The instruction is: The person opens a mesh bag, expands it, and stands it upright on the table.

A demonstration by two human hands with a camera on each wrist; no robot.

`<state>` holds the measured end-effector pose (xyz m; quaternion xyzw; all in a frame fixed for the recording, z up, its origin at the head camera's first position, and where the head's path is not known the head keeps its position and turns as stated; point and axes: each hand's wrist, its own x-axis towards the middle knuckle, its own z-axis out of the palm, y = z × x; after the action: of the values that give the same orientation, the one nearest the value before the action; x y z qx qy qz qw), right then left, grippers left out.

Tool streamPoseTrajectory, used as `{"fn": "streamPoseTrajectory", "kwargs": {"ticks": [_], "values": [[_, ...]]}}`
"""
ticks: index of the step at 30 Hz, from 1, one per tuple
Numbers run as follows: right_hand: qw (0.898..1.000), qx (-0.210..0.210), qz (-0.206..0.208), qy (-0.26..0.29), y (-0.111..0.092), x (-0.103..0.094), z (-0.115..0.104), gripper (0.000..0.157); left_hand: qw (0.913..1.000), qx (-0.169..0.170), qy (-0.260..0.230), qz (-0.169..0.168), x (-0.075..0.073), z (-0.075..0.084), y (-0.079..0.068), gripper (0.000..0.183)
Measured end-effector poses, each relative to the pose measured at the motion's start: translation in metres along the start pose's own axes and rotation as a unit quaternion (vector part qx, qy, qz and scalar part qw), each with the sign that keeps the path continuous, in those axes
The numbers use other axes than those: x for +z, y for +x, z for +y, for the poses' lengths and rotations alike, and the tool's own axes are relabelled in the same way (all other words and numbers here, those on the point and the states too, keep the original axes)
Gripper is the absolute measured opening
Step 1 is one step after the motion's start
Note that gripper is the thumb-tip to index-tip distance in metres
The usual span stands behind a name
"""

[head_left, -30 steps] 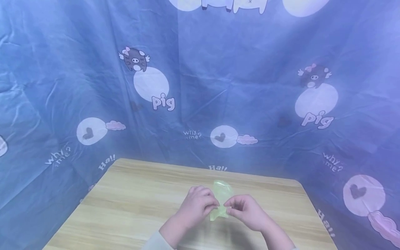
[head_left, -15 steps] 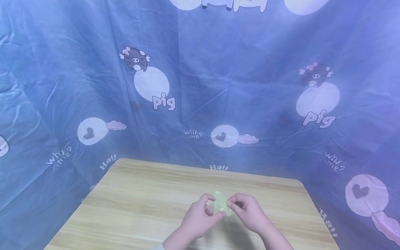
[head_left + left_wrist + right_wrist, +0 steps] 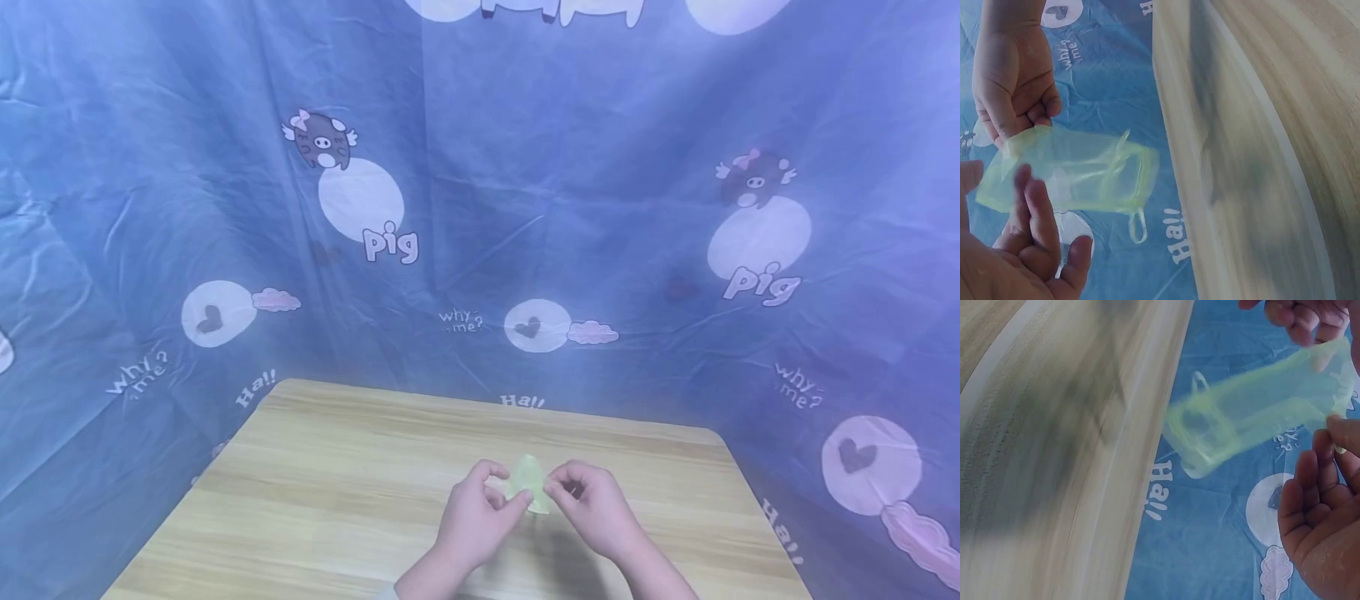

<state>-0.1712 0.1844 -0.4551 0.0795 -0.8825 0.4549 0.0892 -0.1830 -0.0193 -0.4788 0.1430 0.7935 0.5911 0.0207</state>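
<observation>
In the head view, a pale green, see-through pouch (image 3: 527, 472) is between the two hands, above the wooden table (image 3: 337, 483), with the blue printed cloth (image 3: 480, 208) behind it. The right hand (image 3: 592, 504) pinches the pouch at its right edge, thumb tip close against finger. The left hand (image 3: 474, 518) is spread: its thumb lies over the lower part of the pouch, and its index finger is bent, well apart from the thumb (how strongly it presses, I cannot tell).

In the left wrist view, the pouch extends away from the fingers, and a small loop (image 3: 1139, 242) hangs at its far end. The left fingers are loosely straight in front of it, with the thumb apart; the right fingertips are at the opposite edge.

In the right wrist view, the right pinch is more plain, at the corner near the palm. The pouch looks flat, and I see no content in it. As I judge, taking the pouch in hand is done, but the handling is not finished: it is neither laid down nor released.
</observation>
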Motion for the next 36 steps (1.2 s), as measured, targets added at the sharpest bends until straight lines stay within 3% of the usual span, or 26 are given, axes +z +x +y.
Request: {"fn": "streamPoseTrajectory", "kwargs": {"ticks": [4, 8, 12, 17, 22, 26, 29, 31, 36], "values": [[1.000, -0.001, 0.010, -0.003, 0.000, 0.001, -0.003, 0.007, 0.9996, -0.005, -0.026, -0.006, 0.002, 0.001, 0.002, 0.040], [1.000, -0.012, 0.013, -0.006, 0.000, 0.003, -0.004, 0.009, 0.9990, -0.003, -0.041, 0.015, 0.003, 0.000, 0.005, 0.022], [0.999, -0.014, 0.026, -0.011, -0.002, 0.005, -0.003, 0.011, 0.9986, 0.007, -0.025, 0.046, 0.005, -0.002, 0.007, 0.008], [0.997, -0.016, 0.066, -0.030, -0.004, 0.010, -0.005, 0.018, 0.9921, 0.049, 0.030, 0.112, 0.005, -0.005, 0.006, 0.014], [0.991, -0.049, 0.120, -0.043, -0.005, 0.014, -0.007, 0.029, 0.9810, 0.089, 0.038, 0.168, 0.007, -0.007, 0.005, 0.025], [0.991, -0.067, 0.112, -0.034, -0.004, 0.015, -0.005, 0.021, 0.9788, 0.111, 0.044, 0.166, 0.007, -0.009, 0.005, 0.025], [0.996, -0.043, 0.072, -0.025, -0.002, 0.016, -0.004, 0.031, 0.9774, 0.126, 0.068, 0.156, 0.007, -0.010, 0.004, 0.023], [0.998, -0.024, 0.053, -0.026, -0.003, 0.017, -0.003, 0.028, 0.9760, 0.134, 0.081, 0.151, 0.007, -0.010, 0.004, 0.024], [0.997, -0.013, 0.062, -0.052, -0.004, 0.019, -0.003, 0.014, 0.9774, 0.140, 0.077, 0.139, 0.007, -0.012, 0.004, 0.017]]}}
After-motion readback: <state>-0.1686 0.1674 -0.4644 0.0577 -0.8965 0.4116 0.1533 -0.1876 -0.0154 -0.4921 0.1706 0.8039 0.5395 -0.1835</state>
